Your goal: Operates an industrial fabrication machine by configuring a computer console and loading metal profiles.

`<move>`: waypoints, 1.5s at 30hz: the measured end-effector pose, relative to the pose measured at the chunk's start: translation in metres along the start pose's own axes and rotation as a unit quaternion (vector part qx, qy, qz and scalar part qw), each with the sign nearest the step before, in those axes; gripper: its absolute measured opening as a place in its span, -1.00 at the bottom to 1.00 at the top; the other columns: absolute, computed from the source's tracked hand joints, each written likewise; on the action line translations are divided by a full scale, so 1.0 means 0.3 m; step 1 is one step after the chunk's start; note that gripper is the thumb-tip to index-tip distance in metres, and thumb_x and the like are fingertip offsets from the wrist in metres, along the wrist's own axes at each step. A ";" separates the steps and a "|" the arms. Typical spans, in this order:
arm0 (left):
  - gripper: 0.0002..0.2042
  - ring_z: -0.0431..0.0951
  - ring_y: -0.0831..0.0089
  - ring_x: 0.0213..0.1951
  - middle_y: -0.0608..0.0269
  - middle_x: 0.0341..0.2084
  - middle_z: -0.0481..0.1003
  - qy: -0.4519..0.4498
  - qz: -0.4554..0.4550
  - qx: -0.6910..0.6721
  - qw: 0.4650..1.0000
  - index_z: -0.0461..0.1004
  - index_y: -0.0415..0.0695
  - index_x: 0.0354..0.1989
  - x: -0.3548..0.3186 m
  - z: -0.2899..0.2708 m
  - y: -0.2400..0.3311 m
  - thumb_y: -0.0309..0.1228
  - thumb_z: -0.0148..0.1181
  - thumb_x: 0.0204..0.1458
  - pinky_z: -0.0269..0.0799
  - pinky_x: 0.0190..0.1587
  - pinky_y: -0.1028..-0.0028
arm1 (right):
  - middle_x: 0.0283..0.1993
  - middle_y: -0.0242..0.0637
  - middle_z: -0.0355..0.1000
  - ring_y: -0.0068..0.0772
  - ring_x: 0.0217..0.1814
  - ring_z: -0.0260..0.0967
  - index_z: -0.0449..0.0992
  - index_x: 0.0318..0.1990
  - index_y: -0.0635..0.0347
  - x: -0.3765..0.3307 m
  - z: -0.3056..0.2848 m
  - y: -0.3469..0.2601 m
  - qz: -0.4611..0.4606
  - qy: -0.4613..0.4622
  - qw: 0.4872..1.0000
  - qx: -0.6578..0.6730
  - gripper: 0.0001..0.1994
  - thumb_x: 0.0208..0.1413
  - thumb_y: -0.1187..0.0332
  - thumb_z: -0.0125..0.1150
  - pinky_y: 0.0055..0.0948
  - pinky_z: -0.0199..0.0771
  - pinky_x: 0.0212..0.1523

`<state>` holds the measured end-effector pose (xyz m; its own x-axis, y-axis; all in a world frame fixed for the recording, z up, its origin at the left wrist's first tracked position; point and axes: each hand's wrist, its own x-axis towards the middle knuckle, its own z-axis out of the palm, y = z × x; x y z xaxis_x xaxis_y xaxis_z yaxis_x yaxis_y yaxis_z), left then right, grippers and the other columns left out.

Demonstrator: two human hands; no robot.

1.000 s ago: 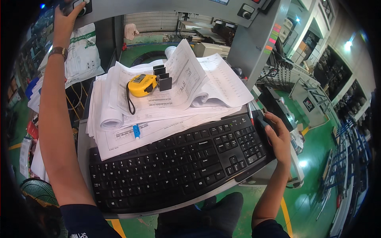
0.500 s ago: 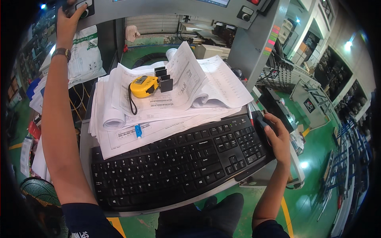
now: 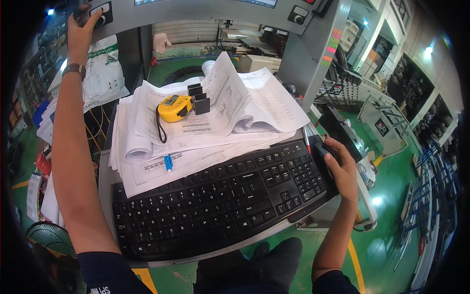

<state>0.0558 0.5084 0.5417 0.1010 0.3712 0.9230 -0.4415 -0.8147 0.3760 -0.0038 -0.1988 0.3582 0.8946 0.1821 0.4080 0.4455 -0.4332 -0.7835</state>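
Up at the far left, my left hand [image 3: 80,35] grips the left edge of a grey control panel [image 3: 196,12]. Its thumb rests by a round black knob [image 3: 101,21], and the other fingers are partly hidden at the panel's edge. My right hand [image 3: 344,171] is closed over a black computer mouse [image 3: 320,147] at the right end of the shelf. Beside that hand lies a black keyboard [image 3: 210,213]. Its upper left part is covered by a stack of printed papers [image 3: 196,139]. A yellow tape measure [image 3: 175,108] and black binder clips [image 3: 200,102] sit on the papers.
A small blue-and-white object [image 3: 168,162] lies on the lower sheet. A white printed bag [image 3: 104,76] stands at the left, above a black fan [image 3: 51,240]. A grey post [image 3: 309,68] with coloured tabs rises behind the mouse. Long metal bars [image 3: 426,220] lie at the right.
The view has shifted slightly, so the panel and papers appear a little left and lower. My left thumb stays by the knob, and my right hand stays on the mouse.
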 end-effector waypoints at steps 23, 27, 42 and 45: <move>-0.43 0.54 0.36 0.07 0.11 0.01 0.55 0.007 0.021 -0.047 0.999 0.44 -0.02 0.19 0.004 0.005 -0.014 -0.12 0.49 0.05 0.38 0.14 0.40 | 0.26 -0.15 0.42 -0.34 0.30 0.34 0.49 0.19 0.29 -0.002 0.013 -0.019 0.017 0.022 0.999 0.027 -0.55 0.24 0.24 0.34 -0.38 0.23 0.35; -0.42 0.55 0.34 0.08 0.09 0.03 0.56 0.009 0.012 -0.019 1.000 0.44 -0.04 0.19 0.008 0.005 -0.014 -0.12 0.49 0.05 0.38 0.15 0.41 | 0.27 -0.15 0.43 -0.32 0.32 0.33 0.49 0.18 0.29 -0.003 0.010 -0.017 0.018 0.020 0.999 0.030 -0.56 0.23 0.25 0.34 -0.37 0.21 0.37; -0.47 0.52 0.36 0.07 0.14 0.03 0.54 -0.005 0.023 -0.041 0.999 0.42 -0.18 0.19 0.028 0.018 -0.059 -0.22 0.45 0.11 0.34 0.18 0.40 | 0.28 -0.16 0.44 -0.31 0.33 0.35 0.51 0.18 0.26 -0.009 -0.002 -0.016 -0.023 0.039 0.999 -0.006 -0.55 0.20 0.25 0.35 -0.35 0.22 0.36; -0.49 0.47 0.41 0.13 0.17 0.08 0.50 -0.011 0.024 -0.011 1.000 0.42 -0.19 0.18 0.063 -0.033 -0.118 -0.28 0.44 0.12 0.31 0.20 0.44 | 0.28 -0.18 0.43 -0.32 0.31 0.36 0.52 0.18 0.24 -0.008 0.000 -0.020 -0.013 0.039 0.999 0.012 -0.54 0.19 0.21 0.37 -0.34 0.26 0.33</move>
<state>0.0647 0.5487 0.5451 0.0991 0.3217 0.9416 -0.4659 -0.8212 0.3296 -0.0087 -0.1966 0.3620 0.8777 0.1242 0.4628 0.4704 -0.4077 -0.7826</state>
